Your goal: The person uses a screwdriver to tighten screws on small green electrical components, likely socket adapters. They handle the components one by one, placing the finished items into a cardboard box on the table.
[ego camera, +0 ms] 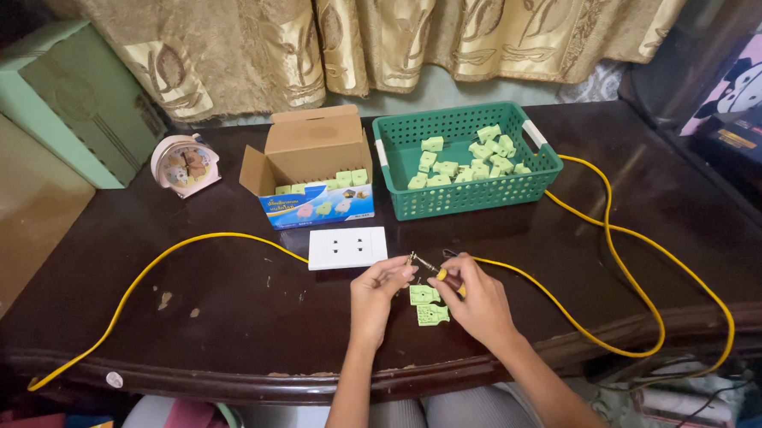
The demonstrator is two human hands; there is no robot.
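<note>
From the head view, your left hand pinches a small metal piece between thumb and fingertips, closed on it. Your right hand is wrapped around a yellow-handled screwdriver, fingers clamped on the handle, its tip pointing to ten o'clock at the metal piece. Two green plug halves lie on the dark table between your hands, just beside your right fingers, one touching the other.

At eleven o'clock from your hands lies one white socket plate, with the yellow cable running out from behind it at nine o'clock. The cable also loops round at three o'clock.

At twelve o'clock stands one open cardboard box, brown with a blue-and-white front panel showing pastel plugs, green pieces inside; their count is unclear. At one o'clock sits one green perforated basket with roughly a dozen green pieces. A pink round clock stands at ten o'clock.
</note>
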